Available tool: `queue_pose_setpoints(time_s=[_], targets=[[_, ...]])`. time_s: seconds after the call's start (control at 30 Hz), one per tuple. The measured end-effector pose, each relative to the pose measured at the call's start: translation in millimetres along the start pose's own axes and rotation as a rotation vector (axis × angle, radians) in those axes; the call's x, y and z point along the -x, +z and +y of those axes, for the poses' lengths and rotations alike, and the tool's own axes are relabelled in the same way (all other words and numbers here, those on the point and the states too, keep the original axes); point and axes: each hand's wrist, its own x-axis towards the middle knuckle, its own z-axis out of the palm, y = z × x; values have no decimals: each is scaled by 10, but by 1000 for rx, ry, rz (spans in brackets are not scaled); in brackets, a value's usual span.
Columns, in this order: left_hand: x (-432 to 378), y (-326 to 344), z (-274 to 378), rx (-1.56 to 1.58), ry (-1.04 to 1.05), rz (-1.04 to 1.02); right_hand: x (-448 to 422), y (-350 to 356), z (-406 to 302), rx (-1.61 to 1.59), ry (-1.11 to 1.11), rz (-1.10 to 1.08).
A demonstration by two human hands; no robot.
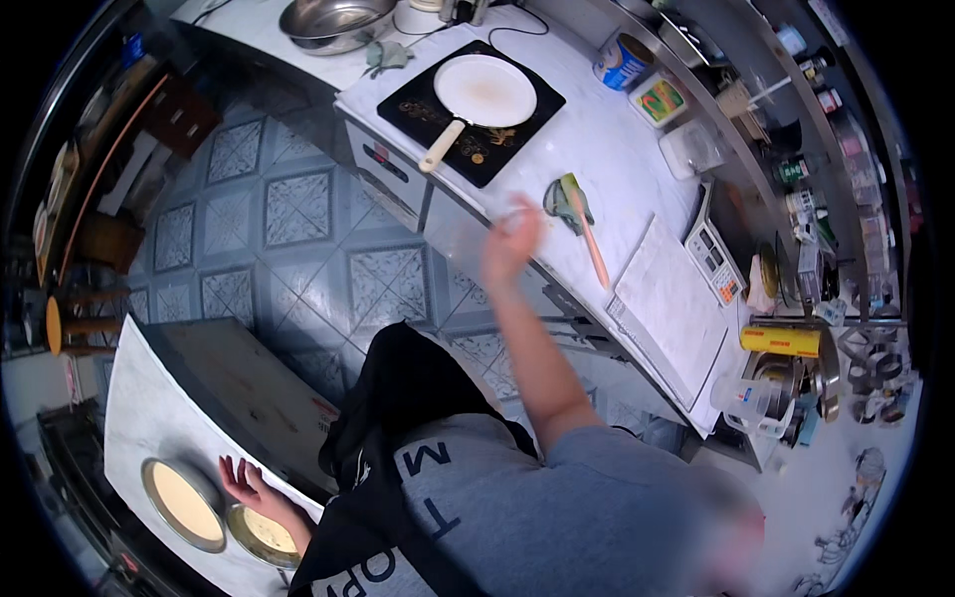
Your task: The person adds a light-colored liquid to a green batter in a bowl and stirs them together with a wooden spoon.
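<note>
My left hand is held with fingers apart beside two metal bowls at the lower left, nothing in it. The larger bowl holds a smooth pale batter; the smaller one, partly behind my wrist, holds a pale yellow mixture. My right hand is blurred over the front edge of the worktop, fingers loosely bent; whether it holds anything cannot be told. Ahead of it a white frying pan with a cream handle rests on a black hob. A spatula with a pinkish handle lies across a green cloth.
Right of the spatula lie a flat white board and a digital kitchen scale. Tubs and a blue tin stand at the worktop's back, below crowded shelves. A large steel pan stands farther left. A wooden stool is at far left.
</note>
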Motion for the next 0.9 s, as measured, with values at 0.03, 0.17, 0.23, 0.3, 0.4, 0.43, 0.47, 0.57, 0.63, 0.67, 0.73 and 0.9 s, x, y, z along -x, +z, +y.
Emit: queue_pose_setpoints(time_s=[0.03,0.17,0.23,0.3,0.4,0.43,0.47,0.57,0.63,0.67,0.73,0.9], targets=[[6,65,16,2,16,-38,-243,-200,312,202,-14,152],[57,264,48,-29,-38,-160,-393,-855,1948,1000,348,-80],[75,268,18,-18,-103,-182,-448,-1096,2041,932,335,-241],[65,220,-72,-55,-144,-164,-574,-1247,2211,863,309,-396],[57,155,-126,22,-209,-150,-796,-1431,2975,313,92,-334],[75,16,-200,11,-222,-65,-820,-1163,2721,103,140,-384],[140,-145,-344,6,-210,-16,-918,-1031,2300,-103,188,-456],[507,-295,-525,40,-335,114,-1091,-688,711,-349,252,-595],[613,-282,-421,84,-350,182,-968,-439,-276,-378,232,-872],[683,-310,-387,54,-360,244,-801,-267,-706,-452,105,-1084],[802,-498,-411,-47,-307,441,-149,171,-1492,-593,-148,-1445],[1242,-1146,-702,-431,-285,944,1889,66,-3432,-474,-909,-2191]])
